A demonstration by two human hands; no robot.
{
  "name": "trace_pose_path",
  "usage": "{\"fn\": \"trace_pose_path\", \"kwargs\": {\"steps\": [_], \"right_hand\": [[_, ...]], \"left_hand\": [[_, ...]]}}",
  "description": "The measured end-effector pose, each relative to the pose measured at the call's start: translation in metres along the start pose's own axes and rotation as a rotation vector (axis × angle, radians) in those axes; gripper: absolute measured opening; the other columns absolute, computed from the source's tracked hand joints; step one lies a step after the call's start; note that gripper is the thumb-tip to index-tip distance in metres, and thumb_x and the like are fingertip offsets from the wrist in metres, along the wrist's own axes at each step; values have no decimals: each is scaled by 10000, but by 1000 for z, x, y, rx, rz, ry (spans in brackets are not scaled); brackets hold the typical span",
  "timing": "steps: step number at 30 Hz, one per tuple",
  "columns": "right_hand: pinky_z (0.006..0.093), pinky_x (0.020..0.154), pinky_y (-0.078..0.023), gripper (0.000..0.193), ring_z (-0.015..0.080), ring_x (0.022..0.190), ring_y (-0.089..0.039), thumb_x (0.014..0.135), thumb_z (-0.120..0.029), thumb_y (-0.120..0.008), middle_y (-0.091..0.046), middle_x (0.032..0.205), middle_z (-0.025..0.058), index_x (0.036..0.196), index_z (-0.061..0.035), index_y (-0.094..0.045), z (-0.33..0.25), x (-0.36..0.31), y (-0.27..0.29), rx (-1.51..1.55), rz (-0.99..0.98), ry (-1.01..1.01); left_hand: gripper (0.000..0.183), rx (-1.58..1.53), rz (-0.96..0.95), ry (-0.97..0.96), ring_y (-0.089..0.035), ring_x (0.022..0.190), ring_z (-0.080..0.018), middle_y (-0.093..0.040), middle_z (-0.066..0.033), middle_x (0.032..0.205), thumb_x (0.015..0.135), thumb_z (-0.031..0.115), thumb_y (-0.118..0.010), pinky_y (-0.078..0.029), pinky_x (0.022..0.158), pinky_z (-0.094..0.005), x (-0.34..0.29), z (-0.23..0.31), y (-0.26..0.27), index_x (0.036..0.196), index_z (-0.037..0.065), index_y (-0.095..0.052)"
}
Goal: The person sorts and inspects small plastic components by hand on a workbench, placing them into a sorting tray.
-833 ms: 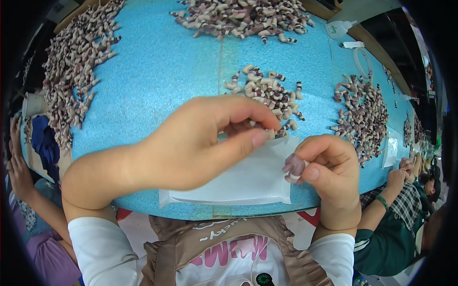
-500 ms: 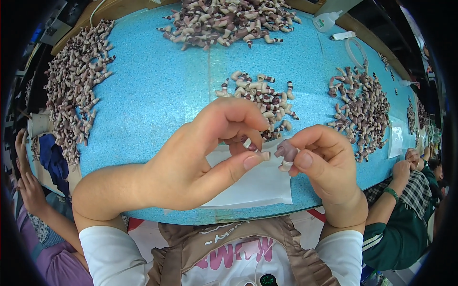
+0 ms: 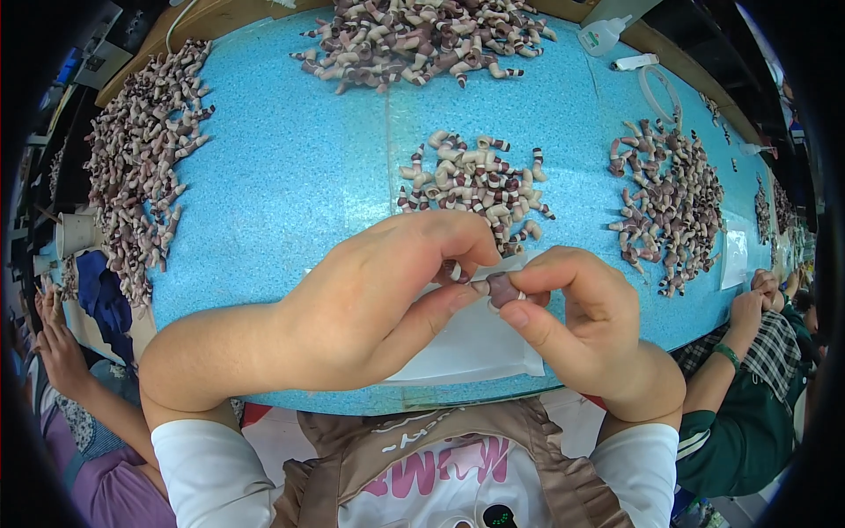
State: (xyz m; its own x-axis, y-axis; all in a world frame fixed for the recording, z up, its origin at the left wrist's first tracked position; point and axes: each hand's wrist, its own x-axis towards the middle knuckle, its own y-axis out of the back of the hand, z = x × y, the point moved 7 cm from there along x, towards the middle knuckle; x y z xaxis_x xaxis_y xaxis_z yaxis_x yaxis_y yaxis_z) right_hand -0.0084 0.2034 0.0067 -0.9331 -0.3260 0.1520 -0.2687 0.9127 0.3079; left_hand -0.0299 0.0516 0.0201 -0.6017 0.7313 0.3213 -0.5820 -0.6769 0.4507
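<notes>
Between the thumb and fingers of my left hand (image 3: pixel 374 304) is a small bent limb-shaped piece (image 3: pixel 455 270), striped dark maroon and cream and partly covered by the fingers. My right hand (image 3: pixel 585 326) pinches a small mauve body-shaped piece (image 3: pixel 502 288) with a pale part below it. The pale end of the limb-shaped piece meets the side of the mauve piece, or nearly so; the exact contact is too small to tell. Beneath both hands lies a white sheet (image 3: pixel 475 348). Just beyond my fingers is a small heap of similar striped limb-shaped pieces (image 3: pixel 471 180).
Larger heaps of pieces lie at the far middle (image 3: pixel 414 44), the left (image 3: pixel 136 167) and the right (image 3: pixel 673 207) of the blue tabletop (image 3: pixel 273 167). A squeeze bottle (image 3: pixel 603 35) stands far right. Co-workers' hands show at left (image 3: pixel 62 352) and right (image 3: pixel 753 304).
My right hand has moved left, bringing the mauve piece up to the limb-shaped piece in my left hand. The gap between the two pieces has closed or nearly closed.
</notes>
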Motion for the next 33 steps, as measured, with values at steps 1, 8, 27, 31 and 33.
{"fn": "trace_pose_path", "kwargs": {"steps": [1, 8, 27, 31, 33], "right_hand": [[251, 628, -473, 212, 123, 691, -599, 834, -103, -706, -667, 846, 75, 1007, 6, -649, 0, 1, 1, 0, -1, 1], [291, 626, -490, 213, 165, 716, -617, 864, -99, -659, -665, 878, 116, 1033, 27, -633, 8, 0, -2, 174, -66, -79], [361, 540, -414, 253, 253, 607, -533, 770, -50, -683, -560, 743, 96, 995, 40, -610, -26, -5, -20, -418, -82, 305], [361, 558, -424, 254, 254, 619, -546, 776, -55, -677, -579, 755, 96, 1005, 36, -617, -28, -1, -11, -341, -79, 303], [358, 573, -435, 258, 257, 636, -564, 781, -65, -673, -599, 771, 96, 1015, 32, -623, -26, 0, -11, -363, -82, 290]], "left_hand": [[391, 66, -21, -19, -557, 905, -198, -510, -136, 1055, 858, -47, -613, -484, 789, -327, 1, 1, -1, 1176, -25, -387], [257, -356, 241, 163, -575, 816, -220, -553, -112, 922, 887, 63, -628, -464, 715, -327, -1, -14, 4, 1068, -20, -465], [165, 219, -84, -39, -558, 731, -365, -559, -175, 840, 841, 62, -605, -481, 679, -434, -2, 5, -19, 904, -30, -483], [161, 229, -75, -61, -547, 710, -349, -557, -169, 833, 848, 69, -601, -469, 652, -422, 3, 10, -14, 903, -28, -485], [164, 228, -62, -64, -544, 703, -343, -555, -167, 830, 851, 76, -602, -465, 644, -418, 3, 9, -14, 899, -27, -485]]}}
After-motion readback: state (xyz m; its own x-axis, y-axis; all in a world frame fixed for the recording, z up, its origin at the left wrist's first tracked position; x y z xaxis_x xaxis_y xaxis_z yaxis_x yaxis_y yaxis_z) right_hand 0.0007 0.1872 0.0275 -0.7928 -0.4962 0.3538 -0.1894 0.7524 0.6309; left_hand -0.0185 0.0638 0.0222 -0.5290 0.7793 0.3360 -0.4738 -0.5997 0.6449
